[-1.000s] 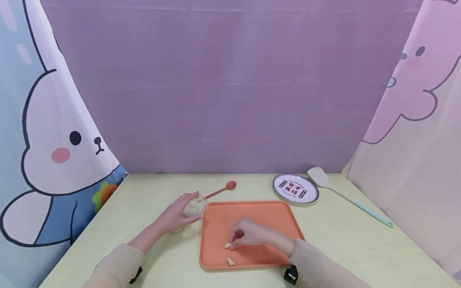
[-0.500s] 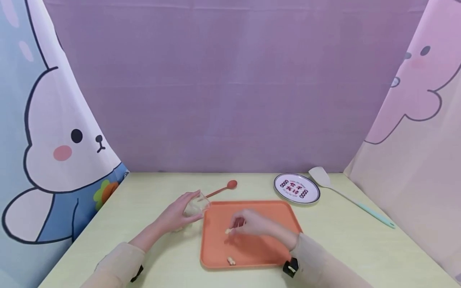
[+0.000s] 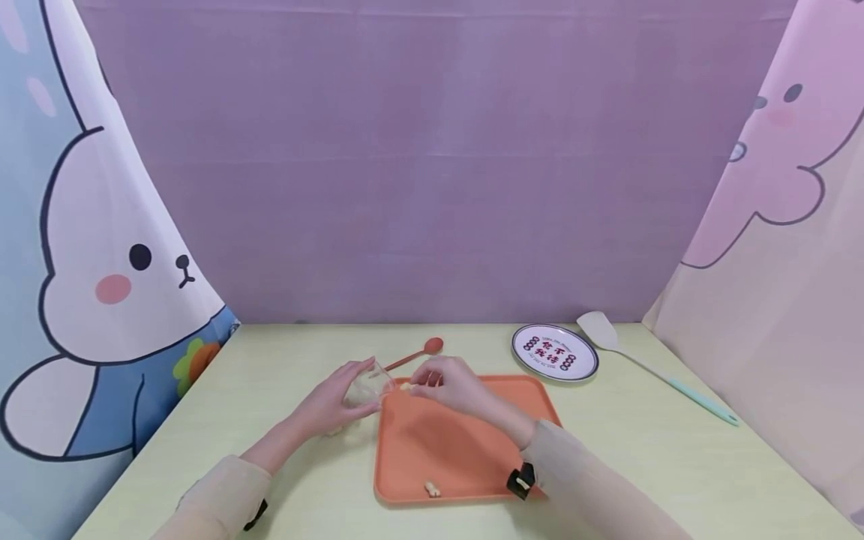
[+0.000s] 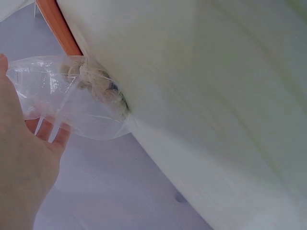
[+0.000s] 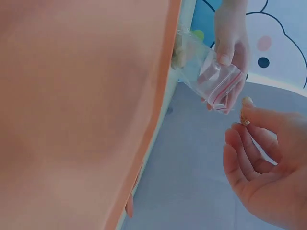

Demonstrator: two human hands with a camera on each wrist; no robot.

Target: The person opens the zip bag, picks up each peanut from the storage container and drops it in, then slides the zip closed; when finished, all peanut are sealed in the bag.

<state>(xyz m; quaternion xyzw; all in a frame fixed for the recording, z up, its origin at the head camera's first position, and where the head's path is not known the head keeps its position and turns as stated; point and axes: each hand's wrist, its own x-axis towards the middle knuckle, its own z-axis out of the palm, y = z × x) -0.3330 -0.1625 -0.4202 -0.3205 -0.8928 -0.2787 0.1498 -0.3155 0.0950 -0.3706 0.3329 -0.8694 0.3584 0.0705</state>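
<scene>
My left hand (image 3: pixel 335 397) grips a clear zip-lock bag (image 5: pixel 211 79) near its mouth, fingers and thumb on either side. The mouth, with a red seal line, faces right. Several tan, knobby peanuts (image 4: pixel 98 84) lie in the bag's bottom, close over the table. My right hand (image 3: pixel 451 384) pinches one peanut (image 5: pixel 245 117) between thumb and fingertips, just outside the bag's mouth. Under it is the orange tray (image 3: pixel 466 442), whose front edge has another peanut (image 3: pixel 432 490) lying beside it, inside the rim.
Behind the bag lies a red spoon (image 3: pixel 433 346), its handle partly hidden by the left hand. A white plate (image 3: pixel 555 352) with red characters stands at the back right. Beside it lies a spatula (image 3: pixel 702 401) with a mint handle. A purple curtain (image 3: pixel 432 165) closes off the back.
My right hand has lifted a peanut from the tray's front part and carried it back and left to the bag's mouth. The left hand and bag have stayed in place.
</scene>
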